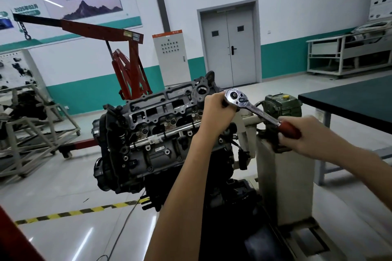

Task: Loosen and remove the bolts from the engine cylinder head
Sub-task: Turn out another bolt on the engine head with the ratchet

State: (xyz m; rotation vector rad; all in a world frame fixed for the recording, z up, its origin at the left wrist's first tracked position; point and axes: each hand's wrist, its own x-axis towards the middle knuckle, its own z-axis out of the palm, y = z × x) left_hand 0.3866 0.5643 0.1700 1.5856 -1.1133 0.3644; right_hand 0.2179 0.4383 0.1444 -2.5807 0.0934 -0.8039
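Note:
A dark grey engine with its cylinder head [161,110] uppermost is tilted on a pale stand in the middle of the view. A chrome ratchet wrench [249,105] with a red handle is held over the head's right end. My left hand [218,110] is curled under the ratchet's round head, hiding whatever socket or bolt sits below it. My right hand [305,135] grips the red handle to the right. Several bolts and bolt holes show along the head's top face.
The pale engine stand [282,176] with a green gearbox [282,106] is right of the engine. A dark-topped table [350,99] stands at far right. A red engine crane [127,65] is behind, another engine frame [25,116] at left. Yellow-black floor tape [80,211] runs in front.

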